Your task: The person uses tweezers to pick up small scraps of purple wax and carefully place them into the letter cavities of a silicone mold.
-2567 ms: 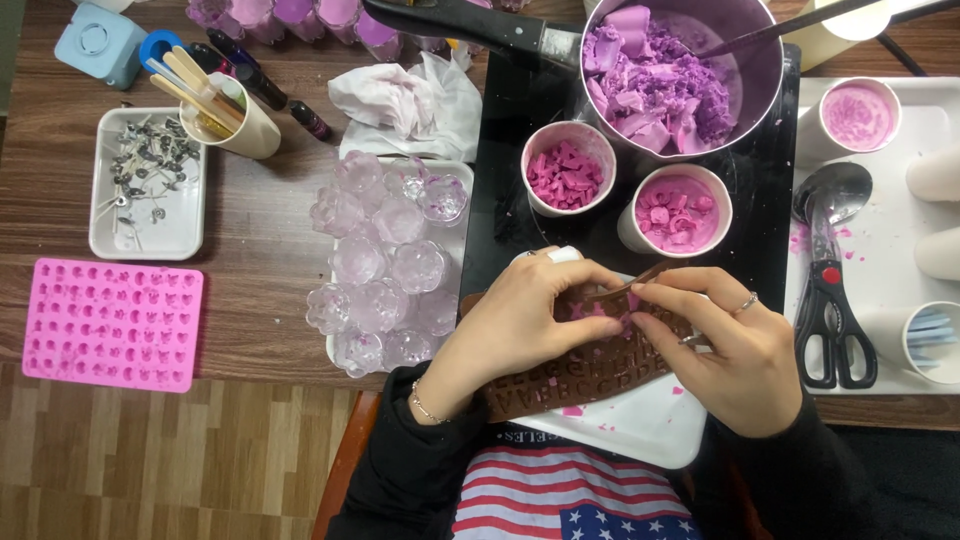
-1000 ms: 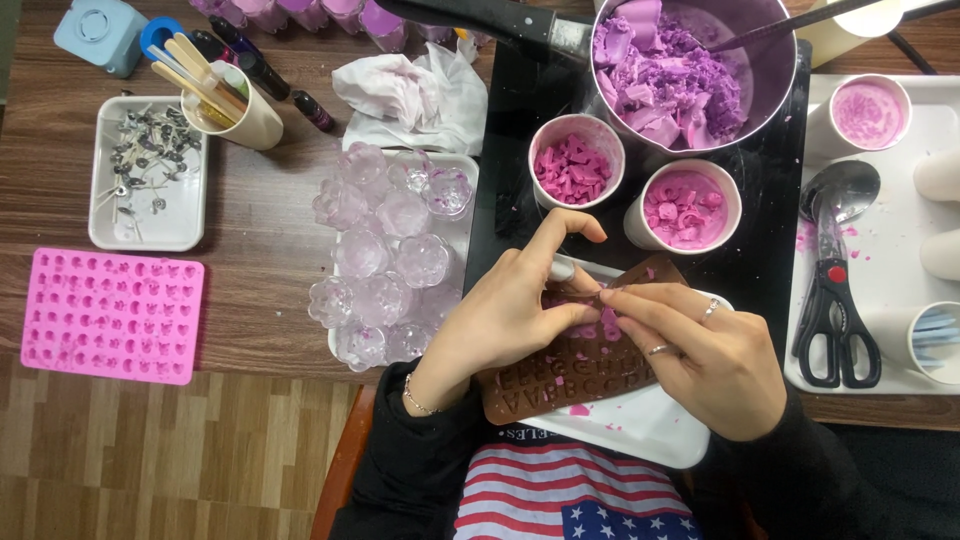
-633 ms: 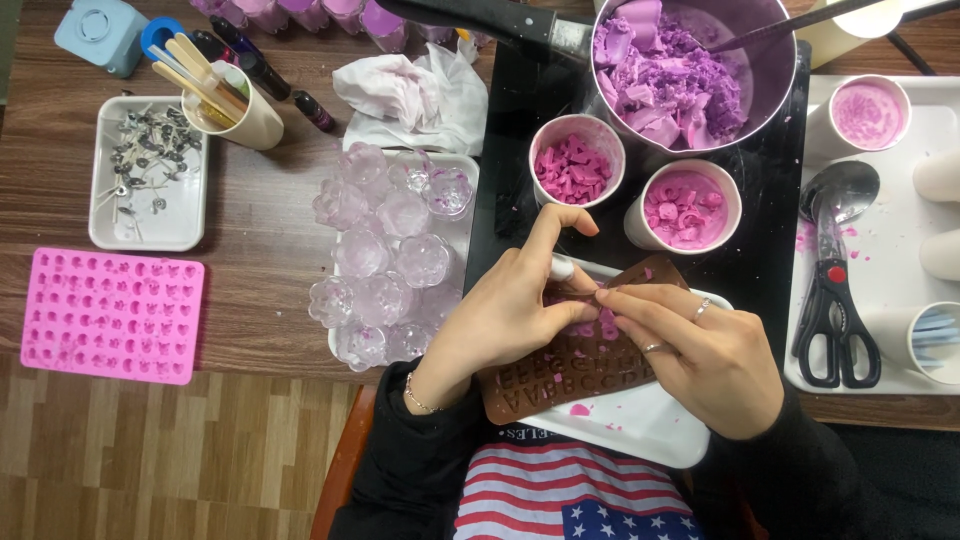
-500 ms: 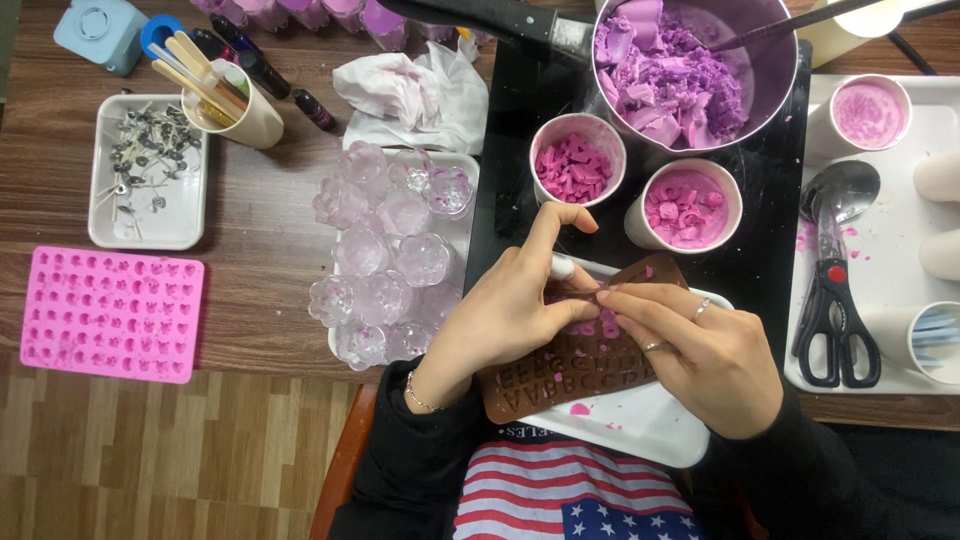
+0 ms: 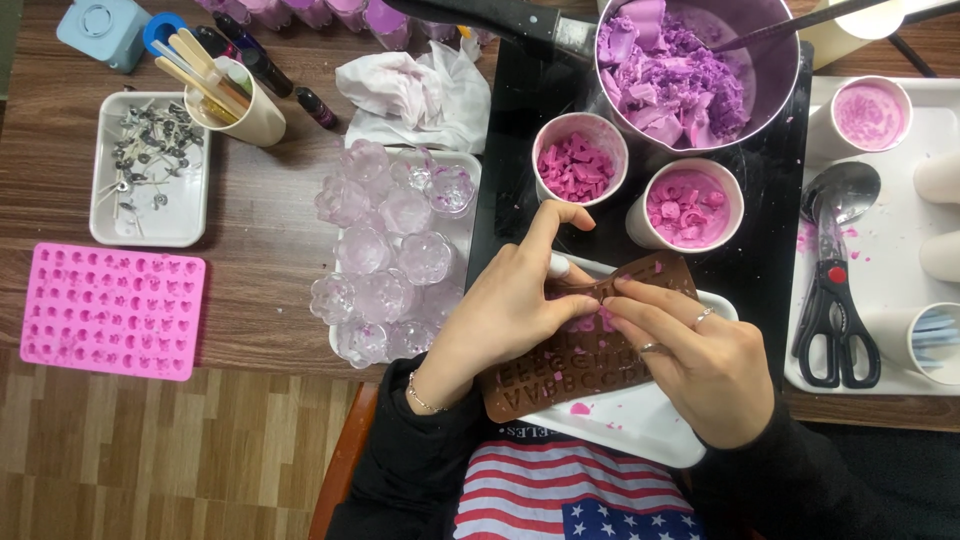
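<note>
While bent over a white tray (image 5: 640, 440) near the body, brown letter mould (image 5: 590, 355) now lies flatter than before. Left hand (image 5: 510, 310) and right hand (image 5: 700, 365) pinching its top edge, both grips narrow, forefinger lifted. Beyond, pink-filled cups (image 5: 578, 160) on the surface unmoved.

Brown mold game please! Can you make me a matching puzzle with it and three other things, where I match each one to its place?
Things:
1. brown mold
2. pink mold
3. scissors
4. saucepan

Places:
A. far left on the wooden table
B. top, full of purple wax chunks
C. between both hands
D. on the white tray at the right

Pairs: 1-C, 2-A, 3-D, 4-B
</note>
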